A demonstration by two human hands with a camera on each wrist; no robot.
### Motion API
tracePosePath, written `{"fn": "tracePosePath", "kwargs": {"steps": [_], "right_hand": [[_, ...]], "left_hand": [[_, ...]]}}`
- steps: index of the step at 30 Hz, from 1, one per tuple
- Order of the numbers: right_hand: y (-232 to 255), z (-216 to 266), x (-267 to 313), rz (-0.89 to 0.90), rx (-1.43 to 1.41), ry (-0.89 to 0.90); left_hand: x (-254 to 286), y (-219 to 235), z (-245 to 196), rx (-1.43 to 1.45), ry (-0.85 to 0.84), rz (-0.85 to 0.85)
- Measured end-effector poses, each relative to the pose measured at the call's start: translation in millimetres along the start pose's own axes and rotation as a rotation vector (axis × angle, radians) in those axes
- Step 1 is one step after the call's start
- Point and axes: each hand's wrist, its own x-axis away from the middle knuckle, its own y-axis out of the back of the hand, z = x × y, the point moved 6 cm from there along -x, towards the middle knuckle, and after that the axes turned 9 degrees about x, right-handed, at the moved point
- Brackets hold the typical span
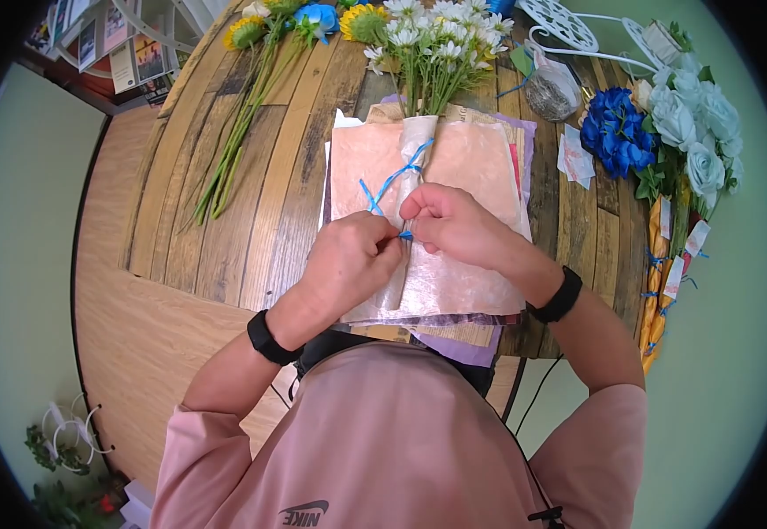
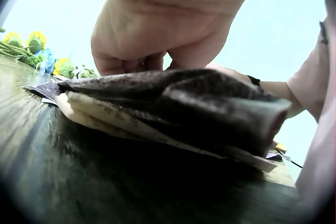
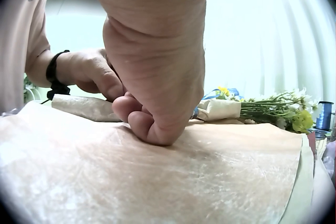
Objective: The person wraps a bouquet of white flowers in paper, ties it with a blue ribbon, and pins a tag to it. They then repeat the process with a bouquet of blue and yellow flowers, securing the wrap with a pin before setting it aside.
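White daisies (image 1: 445, 44) stand out of a narrow pale paper wrap (image 1: 416, 141) that lies on a stack of pinkish wrapping sheets (image 1: 471, 282). A blue ribbon (image 1: 389, 181) is tied round the wrap's upper part, its loose ends trailing left. Lower down, my left hand (image 1: 354, 263) pinches a second bit of blue ribbon (image 1: 405, 235) at the wrap. My right hand (image 1: 464, 231) meets it from the other side, fingertips curled at the same ribbon; the exact hold is hidden. In the right wrist view the right hand (image 3: 157, 82) has its fingers curled just over the sheets.
Long-stemmed flowers (image 1: 247, 132) lie at the table's left. To the right are a dark blue flower bunch (image 1: 617, 132), pale blue roses (image 1: 705, 172), a small white tag (image 1: 575, 157) and a clear bag (image 1: 552, 91). A white metal stand (image 1: 568, 26) is at the back.
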Motion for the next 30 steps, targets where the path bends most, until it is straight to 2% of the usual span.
{"fn": "tracePosePath", "kwargs": {"steps": [11, 14, 18, 21, 24, 26, 28, 30], "right_hand": [[1.1, 2.0, -0.9, -0.027, 0.018, 0.018], [3.4, 2.3, 0.5, -0.055, 0.041, -0.006], [11.7, -4.8, -1.9, -0.148, 0.122, 0.047], [14.6, -3.5, -0.1, -0.166, 0.162, 0.06], [15.3, -4.2, -0.2, -0.176, 0.188, 0.076], [15.3, -3.2, -0.1, -0.181, 0.205, 0.094], [16.8, -0.2, 1.5, -0.211, 0.342, 0.082], [20.1, 1.1, 3.6, -0.204, 0.338, 0.059]], "left_hand": [[-0.4, 2.3, 2.9, 0.017, 0.011, -0.033], [-0.3, 5.9, 4.8, -0.054, 0.005, -0.05], [1.5, 15.6, 4.5, -0.051, 0.048, -0.046], [2.9, 21.9, 9.1, -0.124, 0.101, -0.017], [3.8, 22.9, 9.3, -0.18, 0.04, 0.007], [4.9, 19.4, 10.3, -0.223, 0.071, 0.102], [4.1, 18.2, 8.4, -0.262, 0.081, 0.135], [3.1, 18.4, 9.0, -0.3, 0.085, 0.164]]}}
